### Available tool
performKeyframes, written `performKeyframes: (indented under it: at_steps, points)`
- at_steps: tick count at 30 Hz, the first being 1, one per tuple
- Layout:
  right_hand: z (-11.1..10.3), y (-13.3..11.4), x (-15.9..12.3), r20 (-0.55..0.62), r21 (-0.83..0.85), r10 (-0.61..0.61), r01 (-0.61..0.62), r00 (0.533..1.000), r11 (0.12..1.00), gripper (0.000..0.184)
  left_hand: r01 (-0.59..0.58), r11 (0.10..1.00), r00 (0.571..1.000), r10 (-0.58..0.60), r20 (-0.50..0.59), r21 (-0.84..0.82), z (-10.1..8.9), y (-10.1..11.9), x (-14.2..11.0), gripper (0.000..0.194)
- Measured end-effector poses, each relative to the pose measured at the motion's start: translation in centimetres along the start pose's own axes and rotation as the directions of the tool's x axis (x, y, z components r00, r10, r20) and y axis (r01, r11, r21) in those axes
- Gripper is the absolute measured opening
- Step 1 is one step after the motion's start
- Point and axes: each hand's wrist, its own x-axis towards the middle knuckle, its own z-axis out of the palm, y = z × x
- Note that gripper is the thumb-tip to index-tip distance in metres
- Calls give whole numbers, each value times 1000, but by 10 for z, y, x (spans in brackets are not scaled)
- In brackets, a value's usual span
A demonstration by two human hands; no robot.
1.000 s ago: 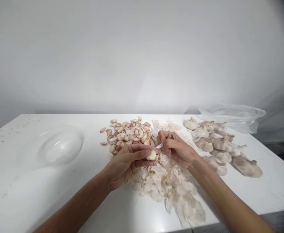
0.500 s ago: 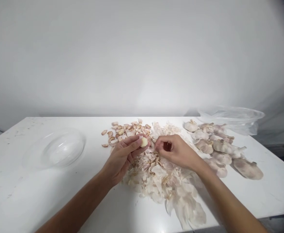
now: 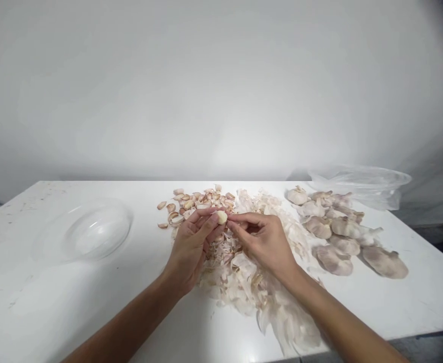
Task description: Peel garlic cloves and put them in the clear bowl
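A pale garlic clove (image 3: 222,217) is pinched between the thumb and fingers of my left hand (image 3: 193,239), above the middle of the table. My right hand (image 3: 264,239) is closed in a pinch, its thumb and forefinger tips touching the clove's right side. Under and below both hands spreads a heap of papery garlic skins (image 3: 244,282). Just behind my left hand lies a pile of unpeeled garlic cloves (image 3: 191,202), partly hidden by the fingers.
A clear glass bowl (image 3: 125,234) stands on the white table (image 3: 145,322) at the left. Several whole garlic bulbs (image 3: 346,228) lie at the right, with a clear plastic bag (image 3: 372,184) behind them. A white wall rises behind the table.
My right hand has moved left from over the skins to the clove, and its fingertips now meet it. My left hand has kept its hold on the clove.
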Motion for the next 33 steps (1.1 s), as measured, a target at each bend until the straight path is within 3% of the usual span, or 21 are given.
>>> performKeyframes:
  at_steps: [7,13,20,25,33]
  points:
    - [1,-5,-2,-112,8,-158,160,981,987,11,-174,959,985,168,46,225,4,0,-6,21]
    - [2,-10,-7,-127,8,-192,194,973,981,12,-301,868,949,314,34,395,3,3,-11,18]
    - [2,-10,-9,-149,-7,-227,228,963,974,7,-419,788,891,453,36,451,5,-2,-19,11]
    - [2,-12,-9,-155,-30,-237,236,959,971,5,-447,769,877,477,56,457,8,-4,-22,8]
    - [2,-15,-6,-149,1,-157,159,976,987,13,-337,851,934,357,26,402,5,-7,-20,13]
